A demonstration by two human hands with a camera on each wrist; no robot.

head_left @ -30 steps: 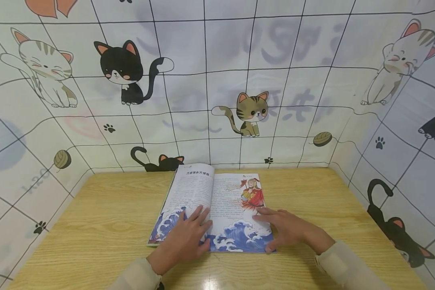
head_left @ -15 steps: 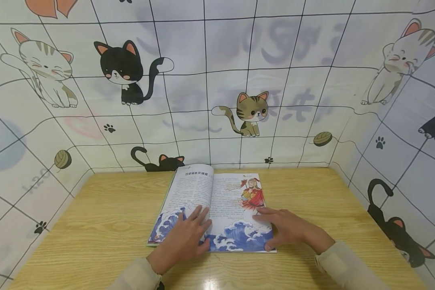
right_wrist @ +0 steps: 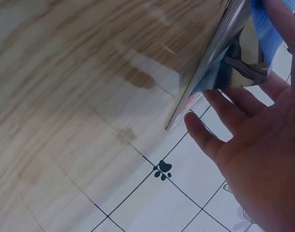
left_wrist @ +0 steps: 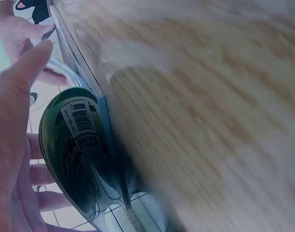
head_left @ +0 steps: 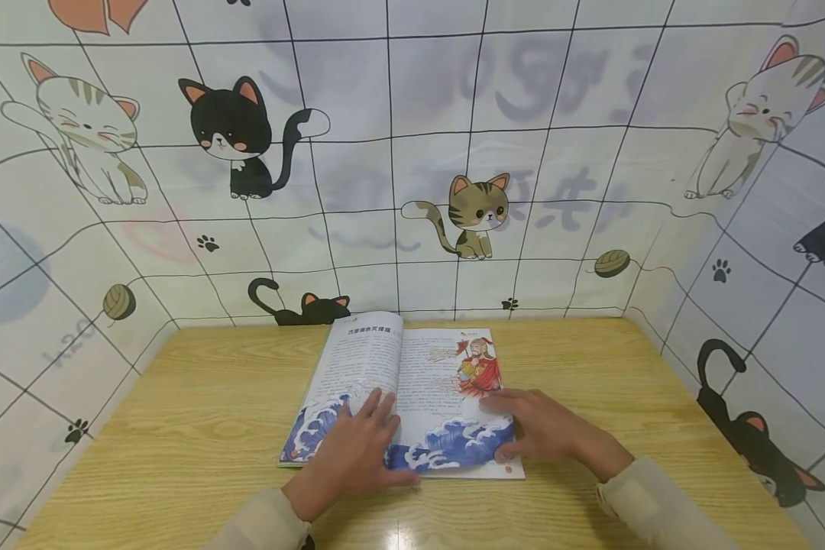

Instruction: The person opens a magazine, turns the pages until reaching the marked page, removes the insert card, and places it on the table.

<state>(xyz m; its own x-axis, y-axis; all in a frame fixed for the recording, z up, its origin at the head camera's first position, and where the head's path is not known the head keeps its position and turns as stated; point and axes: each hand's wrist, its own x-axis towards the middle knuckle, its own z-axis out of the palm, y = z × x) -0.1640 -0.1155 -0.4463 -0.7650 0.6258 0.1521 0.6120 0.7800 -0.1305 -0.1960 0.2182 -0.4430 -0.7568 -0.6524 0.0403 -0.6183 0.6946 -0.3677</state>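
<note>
An open illustrated book (head_left: 364, 359) lies on the wooden table, its lower edge printed with blue waves. My left hand (head_left: 354, 454) rests on the lower left page with fingers spread and thumb towards the spine. In the left wrist view the green back cover (left_wrist: 65, 135) with a barcode curves beneath that hand's fingers. My right hand (head_left: 546, 428) pinches the lower right corner of the right page (head_left: 433, 382) between thumb and fingers. That corner bends upward, and part of the sheet below shows under it. The curled page (right_wrist: 268, 36) also appears in the right wrist view.
The wooden table (head_left: 206, 389) is bounded at the back and sides by a white grid-patterned cloth (head_left: 357, 176) with cartoon cats. The book's top edge lies close to the back cloth.
My right thumb and fingers have lifted the right page's lower corner, uncovering the sheet beneath. My left thumb has stretched out to the right. The left page has shifted slightly leftward.
</note>
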